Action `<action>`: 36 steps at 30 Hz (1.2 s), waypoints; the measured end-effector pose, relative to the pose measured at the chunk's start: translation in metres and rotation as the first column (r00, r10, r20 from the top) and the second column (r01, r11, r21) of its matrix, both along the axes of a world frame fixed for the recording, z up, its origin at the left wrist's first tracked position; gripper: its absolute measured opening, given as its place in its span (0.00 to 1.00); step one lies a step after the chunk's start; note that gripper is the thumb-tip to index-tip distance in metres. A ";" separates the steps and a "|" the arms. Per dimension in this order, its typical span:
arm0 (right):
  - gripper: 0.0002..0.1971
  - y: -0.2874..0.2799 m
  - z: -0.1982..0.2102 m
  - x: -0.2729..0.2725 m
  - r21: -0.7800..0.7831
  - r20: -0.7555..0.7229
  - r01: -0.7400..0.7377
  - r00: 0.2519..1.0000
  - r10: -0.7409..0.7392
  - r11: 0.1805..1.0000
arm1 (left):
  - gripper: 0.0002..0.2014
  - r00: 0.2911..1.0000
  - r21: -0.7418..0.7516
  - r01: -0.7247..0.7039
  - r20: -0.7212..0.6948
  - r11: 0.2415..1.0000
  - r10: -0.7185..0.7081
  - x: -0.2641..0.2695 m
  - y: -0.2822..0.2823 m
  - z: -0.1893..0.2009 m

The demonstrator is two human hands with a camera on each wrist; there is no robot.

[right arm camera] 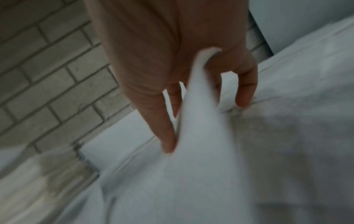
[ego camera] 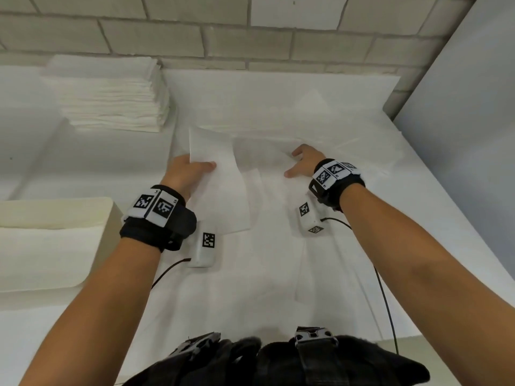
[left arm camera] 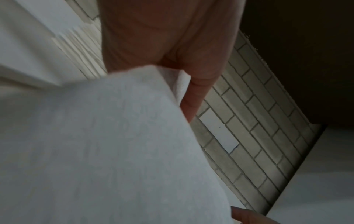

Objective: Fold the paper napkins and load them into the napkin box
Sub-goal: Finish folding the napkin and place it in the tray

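A white paper napkin is lifted off the table between my two hands. My left hand pinches its left edge, thumb on top. In the left wrist view the napkin covers the lower left, with my fingers behind it. My right hand holds the napkin's right part; in the right wrist view the sheet runs between my fingers. A cream napkin box with white napkins inside stands at the left. A tall stack of napkins sits at the back left.
The table is covered with white paper or cloth, creased in places. A brick wall runs along the back, and a grey panel closes the right side. Cables hang from both wrist cameras.
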State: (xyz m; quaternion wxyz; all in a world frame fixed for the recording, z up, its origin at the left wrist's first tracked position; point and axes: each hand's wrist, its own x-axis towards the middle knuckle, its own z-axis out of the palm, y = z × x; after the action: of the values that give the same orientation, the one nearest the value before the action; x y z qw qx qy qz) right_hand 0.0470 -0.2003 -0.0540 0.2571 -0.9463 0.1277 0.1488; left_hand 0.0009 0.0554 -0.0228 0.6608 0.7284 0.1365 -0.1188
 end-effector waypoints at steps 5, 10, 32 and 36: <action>0.17 -0.006 0.012 0.001 0.202 0.136 0.067 0.986 -0.095 0.977 | 0.14 1.000 -0.084 0.020 -0.021 0.996 -0.022 0.008 -0.002 -0.007; 0.08 -0.002 0.051 -0.012 0.214 0.264 -0.207 0.953 0.147 0.955 | 0.12 0.978 0.030 -0.116 0.180 0.993 0.108 0.014 -0.005 -0.003; 0.13 0.030 0.117 -0.035 0.422 0.443 -0.316 0.890 0.111 0.850 | 0.08 0.964 -0.172 0.192 0.219 0.966 -0.152 -0.007 -0.028 0.017; 0.04 0.038 0.124 -0.039 0.258 0.351 -0.478 0.856 0.380 0.840 | 0.20 0.966 -0.152 0.222 0.166 0.963 -0.197 0.005 -0.023 0.014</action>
State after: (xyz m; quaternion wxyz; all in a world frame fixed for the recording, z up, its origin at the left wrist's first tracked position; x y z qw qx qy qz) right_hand 0.0083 -0.1623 0.0705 0.3898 -0.9037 -0.1554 0.0846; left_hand 0.0059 0.0320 -0.0087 0.7125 0.6866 -0.0020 -0.1447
